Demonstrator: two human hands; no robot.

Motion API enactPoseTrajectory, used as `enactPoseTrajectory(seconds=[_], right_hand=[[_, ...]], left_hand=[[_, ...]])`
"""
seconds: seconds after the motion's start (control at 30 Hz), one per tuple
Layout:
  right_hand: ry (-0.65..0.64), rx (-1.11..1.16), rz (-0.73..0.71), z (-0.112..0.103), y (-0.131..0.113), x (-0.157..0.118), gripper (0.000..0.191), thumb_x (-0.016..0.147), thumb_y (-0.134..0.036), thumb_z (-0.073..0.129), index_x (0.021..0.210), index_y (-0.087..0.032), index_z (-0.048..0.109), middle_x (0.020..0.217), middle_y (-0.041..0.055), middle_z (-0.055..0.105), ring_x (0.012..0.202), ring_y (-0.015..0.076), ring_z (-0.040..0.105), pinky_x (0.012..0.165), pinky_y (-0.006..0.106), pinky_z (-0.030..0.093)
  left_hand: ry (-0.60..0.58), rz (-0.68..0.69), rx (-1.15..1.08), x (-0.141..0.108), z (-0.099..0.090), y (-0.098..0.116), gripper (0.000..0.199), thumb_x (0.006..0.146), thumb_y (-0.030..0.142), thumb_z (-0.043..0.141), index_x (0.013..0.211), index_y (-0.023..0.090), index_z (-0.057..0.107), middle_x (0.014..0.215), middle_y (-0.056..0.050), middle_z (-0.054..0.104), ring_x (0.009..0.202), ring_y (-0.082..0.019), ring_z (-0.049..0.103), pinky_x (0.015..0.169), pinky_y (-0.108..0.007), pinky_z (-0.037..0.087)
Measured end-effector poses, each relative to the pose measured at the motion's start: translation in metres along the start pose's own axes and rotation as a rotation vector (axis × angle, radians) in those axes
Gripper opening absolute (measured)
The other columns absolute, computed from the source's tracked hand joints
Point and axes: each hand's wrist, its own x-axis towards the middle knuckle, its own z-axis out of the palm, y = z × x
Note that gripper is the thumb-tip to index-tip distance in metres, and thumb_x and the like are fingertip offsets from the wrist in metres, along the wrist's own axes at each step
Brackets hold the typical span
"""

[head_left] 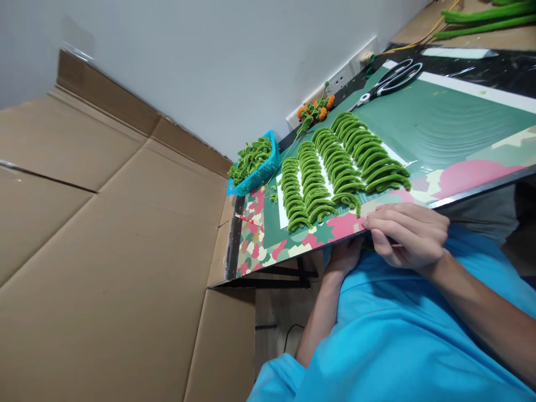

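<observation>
Covering the table: a green mat is lying across the dark surface, its patterned border running along our near edge.
Green pieces: four rows of curved, fuzzy pieces are resting on a white sheet, on the mat before us.
Right hand: we are curling its fingers at the near edge, close to the end of the third row from the left; whether it is gripping anything, we cannot tell.
Left hand: we are holding it low beside the near edge, its fingers hidden, so we cannot tell its state.
Blue basket: it is holding a heap of similar pieces by the wall.
Far side: scissors are lying near the rows, and orange blooms are sitting by the sockets.
Upper right: long green stems are lying on brown board.
Room: a pale wall is rising behind, cardboard is standing at our left, and a dark cable is crossing the floor.
</observation>
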Motion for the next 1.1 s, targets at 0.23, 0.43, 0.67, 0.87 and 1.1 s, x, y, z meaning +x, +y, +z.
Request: enactPoseTrajectory(seconds=[0.23,0.43,0.67,0.87,1.1], right_hand=[[0.0,0.009,-0.018,-0.0007,0.0003,0.0004,0.01,0.086,-0.013,0.066,0.095,-0.017,0.07,0.076,0.0035,0.075,0.072,0.0198,0.072,0.071,0.032,0.06],[0.0,0.002,-0.026,-0.0014,-0.0011,0.0021,0.01,0.086,-0.011,0.065,0.093,-0.016,0.07,0.074,0.0039,0.075,0.072,0.0199,0.072,0.07,0.032,0.06],[-0.001,-0.003,-0.018,-0.0006,-0.0017,0.0025,0.01,0.087,-0.012,0.064,0.093,-0.017,0.07,0.074,0.0027,0.075,0.072,0.0191,0.072,0.071,0.031,0.06],[0.0,-0.001,-0.021,-0.0014,-0.0016,0.0025,0.01,0.086,-0.01,0.065,0.092,-0.016,0.07,0.073,0.0035,0.074,0.072,0.0197,0.071,0.071,0.031,0.059],[-0.005,0.001,-0.016,0.0001,-0.0016,0.0013,0.01,0.085,-0.01,0.066,0.092,-0.016,0.071,0.074,0.004,0.075,0.073,0.0201,0.071,0.071,0.031,0.058]], left_hand=[[-0.002,0.017,-0.008,0.0007,0.0019,-0.0045,0.045,0.102,0.046,0.051,0.14,0.026,0.064,0.155,-0.007,0.058,0.148,-0.029,0.05,0.13,-0.05,0.036],[0.002,0.045,-0.011,0.0019,0.0018,-0.0073,0.047,0.102,0.045,0.05,0.144,0.027,0.061,0.159,-0.004,0.055,0.152,-0.027,0.046,0.131,-0.049,0.032],[-0.008,0.042,0.003,0.0022,0.0015,-0.006,0.051,0.102,0.047,0.048,0.147,0.026,0.059,0.161,-0.004,0.052,0.152,-0.029,0.045,0.131,-0.051,0.032],[-0.011,0.022,0.007,0.0027,0.0014,-0.0082,0.053,0.102,0.05,0.048,0.148,0.026,0.058,0.162,-0.005,0.05,0.153,-0.031,0.044,0.131,-0.053,0.031],[0.005,0.051,-0.007,0.0033,0.002,-0.0065,0.049,0.102,0.048,0.049,0.144,0.026,0.061,0.158,-0.005,0.055,0.15,-0.03,0.048,0.13,-0.052,0.035]])
